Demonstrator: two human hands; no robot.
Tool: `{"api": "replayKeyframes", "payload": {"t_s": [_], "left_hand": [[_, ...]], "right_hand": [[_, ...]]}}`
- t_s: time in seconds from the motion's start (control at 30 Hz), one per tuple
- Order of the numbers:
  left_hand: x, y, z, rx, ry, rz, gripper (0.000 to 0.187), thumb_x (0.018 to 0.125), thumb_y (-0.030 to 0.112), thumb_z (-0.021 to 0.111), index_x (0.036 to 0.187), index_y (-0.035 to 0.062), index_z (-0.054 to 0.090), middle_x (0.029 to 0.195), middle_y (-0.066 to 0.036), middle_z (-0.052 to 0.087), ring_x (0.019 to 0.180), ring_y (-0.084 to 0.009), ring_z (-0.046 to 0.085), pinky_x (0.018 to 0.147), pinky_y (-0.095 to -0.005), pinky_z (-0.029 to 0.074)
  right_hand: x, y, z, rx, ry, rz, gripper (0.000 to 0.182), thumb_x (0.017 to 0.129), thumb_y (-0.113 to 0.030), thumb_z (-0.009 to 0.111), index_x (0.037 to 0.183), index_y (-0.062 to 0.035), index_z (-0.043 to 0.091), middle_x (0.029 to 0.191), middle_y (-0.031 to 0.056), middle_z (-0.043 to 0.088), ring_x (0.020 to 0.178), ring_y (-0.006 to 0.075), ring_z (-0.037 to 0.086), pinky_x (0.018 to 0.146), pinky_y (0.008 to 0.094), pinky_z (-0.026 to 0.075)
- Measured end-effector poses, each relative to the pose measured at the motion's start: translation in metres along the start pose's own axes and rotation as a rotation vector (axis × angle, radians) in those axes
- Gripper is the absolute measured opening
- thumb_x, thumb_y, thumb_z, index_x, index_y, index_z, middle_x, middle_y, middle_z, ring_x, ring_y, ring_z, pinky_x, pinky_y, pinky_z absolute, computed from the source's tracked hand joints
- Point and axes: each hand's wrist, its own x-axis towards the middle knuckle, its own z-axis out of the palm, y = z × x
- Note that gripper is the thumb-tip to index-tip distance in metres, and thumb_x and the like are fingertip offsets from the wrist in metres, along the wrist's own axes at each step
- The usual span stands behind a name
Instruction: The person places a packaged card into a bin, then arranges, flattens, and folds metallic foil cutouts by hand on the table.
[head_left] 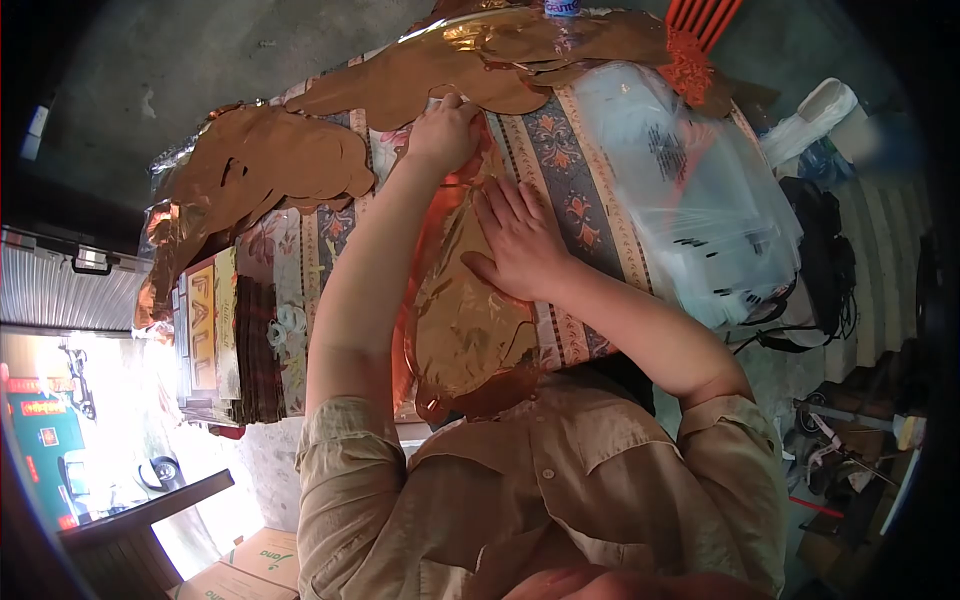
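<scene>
Lying lengthwise between the two arms, a copper foil balloon (pixel 465 330) runs from the person's chest out toward the far side of the bench (pixel 570 200), its long axis in line with the forearms. The right hand (pixel 515 240) lies flat on the foil partway along, fingers spread and straight, pressing rather than gripping. The left hand (pixel 445 130) is farther out, at the balloon's far end, its fingers curled together in a pinch on the foil edge there; exactly what sits between the fingertips is too small to tell. So the far end belongs to the left hand and the middle to the right.

More copper foil shapes (pixel 270 165) lie spread over the patterned cloth to the left and along the far edge. A clear plastic bag (pixel 690 190) rests just right of the right hand. A stack of "FALL" cards (pixel 205 330) sits at the near left corner.
</scene>
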Motion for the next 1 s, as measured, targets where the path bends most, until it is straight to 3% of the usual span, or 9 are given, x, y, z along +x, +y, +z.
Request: {"api": "replayKeyframes", "payload": {"t_s": [0.17,0.23,0.27,0.33,0.4,0.63,0.73,0.8,1.0], "left_hand": [[-0.018,-0.014,-0.02,-0.093,0.216,-0.049,0.03,0.083,0.024,0.056,0.109,0.0095,0.065,0.108,-0.015,0.06,0.103,-0.0327,0.06,0.087,-0.043,0.049],[-0.042,-0.01,-0.054,-0.136,0.018,-0.117,0.032,0.083,0.024,0.056,0.11,0.0082,0.064,0.107,-0.017,0.061,0.1,-0.0353,0.061,0.084,-0.044,0.05],[-0.058,-0.005,-0.074,-0.126,0.021,-0.143,0.032,0.083,0.024,0.056,0.11,0.0082,0.064,0.107,-0.017,0.061,0.1,-0.0353,0.061,0.084,-0.044,0.05],[-0.102,0.011,-0.109,-0.071,-0.185,-0.237,0.028,0.088,0.023,0.058,0.11,0.0061,0.065,0.101,-0.018,0.065,0.087,-0.0334,0.065,0.077,-0.0407,0.051],[-0.155,0.005,-0.12,-0.096,-0.109,-0.238,0.027,0.088,0.023,0.059,0.108,0.0067,0.067,0.097,-0.017,0.065,0.084,-0.0329,0.065,0.074,-0.0399,0.051],[-0.297,0.046,-0.152,0.052,-0.061,-0.631,0.034,0.084,0.031,0.063,0.106,0.0063,0.063,0.096,-0.015,0.06,0.088,-0.0362,0.06,0.078,-0.0436,0.049],[-0.317,0.062,-0.14,0.211,0.097,-0.563,0.03,0.083,0.028,0.065,0.101,0.005,0.063,0.096,-0.015,0.06,0.091,-0.0355,0.058,0.081,-0.043,0.047],[-0.317,0.065,-0.135,0.156,0.112,-0.593,0.026,0.082,0.025,0.066,0.097,0.0043,0.062,0.098,-0.015,0.059,0.095,-0.0346,0.056,0.083,-0.0428,0.046],[-0.309,0.067,-0.139,-0.14,0.186,-0.695,0.021,0.082,0.013,0.065,0.099,0.0036,0.059,0.091,-0.014,0.062,0.082,-0.0337,0.061,0.071,-0.0393,0.05]], "right_hand": [[0.001,0.0,-0.005,0.016,-0.032,0.003,0.077,0.088,-0.053,0.048,0.137,0.005,0.038,0.143,0.0242,0.036,0.138,0.0365,0.026,0.114,0.0479,0.014],[0.002,0.0,-0.002,0.022,-0.056,-0.007,0.077,0.088,-0.052,0.049,0.138,0.0051,0.037,0.144,0.0243,0.035,0.138,0.0364,0.026,0.114,0.048,0.014],[0.001,0.001,0.0,0.021,-0.043,-0.004,0.077,0.089,-0.052,0.048,0.14,0.0052,0.034,0.146,0.0248,0.032,0.14,0.0366,0.024,0.114,0.0481,0.014],[0.001,0.002,0.001,0.031,-0.031,-0.02,0.078,0.09,-0.051,0.047,0.141,0.0054,0.031,0.147,0.0252,0.029,0.141,0.0368,0.022,0.115,0.0482,0.013],[0.003,0.002,-0.002,-0.023,-0.098,0.002,0.078,0.092,-0.05,0.044,0.144,0.0051,0.026,0.15,0.0251,0.025,0.142,0.0363,0.019,0.115,0.0484,0.012],[0.006,0.002,-0.004,-0.017,-0.183,0.021,0.078,0.095,-0.052,0.039,0.146,0.0042,0.022,0.152,0.0235,0.02,0.144,0.0348,0.014,0.116,0.0469,0.011],[0.007,0.003,-0.003,-0.023,-0.198,0.015,0.078,0.095,-0.053,0.037,0.147,0.0036,0.02,0.153,0.0232,0.019,0.144,0.0344,0.013,0.116,0.0467,0.011],[0.006,0.005,0.0,-0.025,-0.195,0.017,0.079,0.095,-0.054,0.037,0.147,0.0033,0.019,0.153,0.0231,0.018,0.144,0.0345,0.013,0.116,0.0465,0.011],[0.007,0.004,-0.001,-0.029,-0.187,0.016,0.079,0.096,-0.054,0.037,0.146,0.0037,0.02,0.152,0.0241,0.02,0.144,0.035,0.014,0.116,0.0461,0.012]]}}
